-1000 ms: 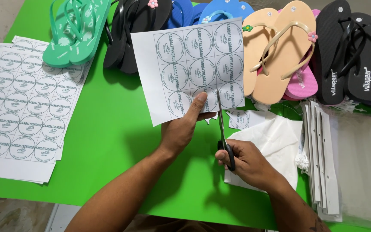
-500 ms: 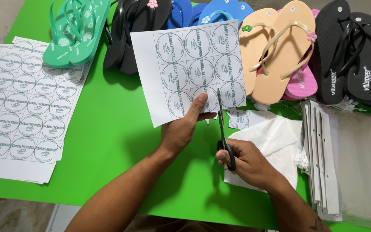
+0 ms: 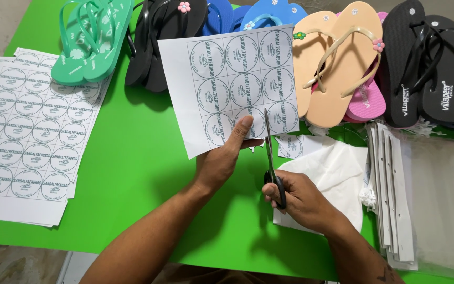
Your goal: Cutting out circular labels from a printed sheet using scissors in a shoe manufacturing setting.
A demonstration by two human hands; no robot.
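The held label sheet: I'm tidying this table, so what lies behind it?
Behind the label sheet held by the left hand lie the green table and parts of the black sandals and blue sandals. Anything else there is covered.

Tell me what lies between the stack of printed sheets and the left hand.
Only bare green table between the stack and left hand, per the head view.

A stack of printed label sheets (image 3: 24,139) lies at the left of the green table (image 3: 132,173). Green flip-flops (image 3: 91,39), black (image 3: 158,37), blue (image 3: 261,13), beige (image 3: 332,63) and pink pairs (image 3: 366,100) line the far edge. White strips (image 3: 392,194) lie at right.
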